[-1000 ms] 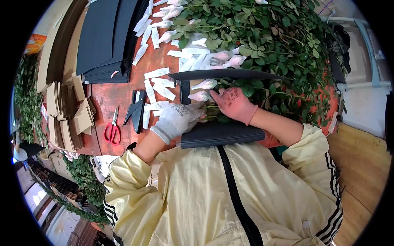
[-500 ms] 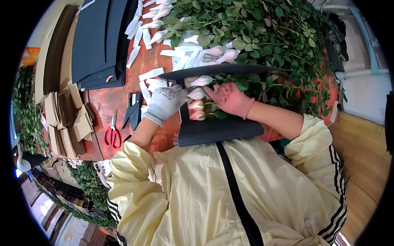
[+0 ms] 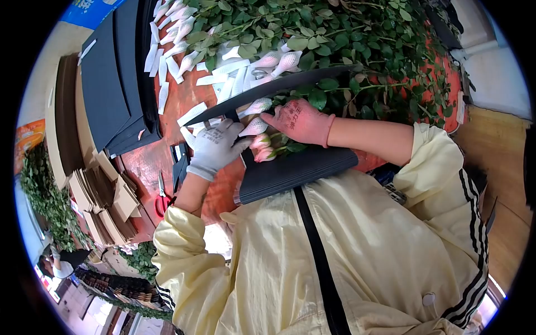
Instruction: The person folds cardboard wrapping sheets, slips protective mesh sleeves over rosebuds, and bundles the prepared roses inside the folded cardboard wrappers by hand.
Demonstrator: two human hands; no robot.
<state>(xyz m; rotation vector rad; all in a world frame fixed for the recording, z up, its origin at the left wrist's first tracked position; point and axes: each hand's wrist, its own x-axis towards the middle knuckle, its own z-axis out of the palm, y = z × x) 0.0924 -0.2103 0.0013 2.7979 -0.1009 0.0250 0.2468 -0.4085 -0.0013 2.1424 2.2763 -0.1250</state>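
My left hand [image 3: 215, 146], in a pale grey glove, has its bent fingers at the left end of a raised black sheet [image 3: 268, 89]; its thumb stretches towards the roses. My right hand [image 3: 301, 121], in a pink glove, is closed behind the head of a white-netted rose [image 3: 254, 127], and the stem is hidden under it. Another netted rose [image 3: 259, 106] lies just above. Below them are bare pink-and-cream roses [image 3: 262, 148], heads pointing left, on a stack of black sheets [image 3: 298, 174] against my body.
Leafy rose stems [image 3: 357, 39] cover the table's far right. White net sleeves [image 3: 163, 70] lie scattered at the back. Large black sheets [image 3: 114, 84] and cardboard pieces [image 3: 103, 195] are at left, near red-handled scissors [image 3: 162, 202]. A person [image 3: 58, 265] is at far left.
The raised black sheet now slants, its left end lower and further left. My left hand has shifted slightly left with its thumb spread; my right hand moved slightly left. The view has turned.
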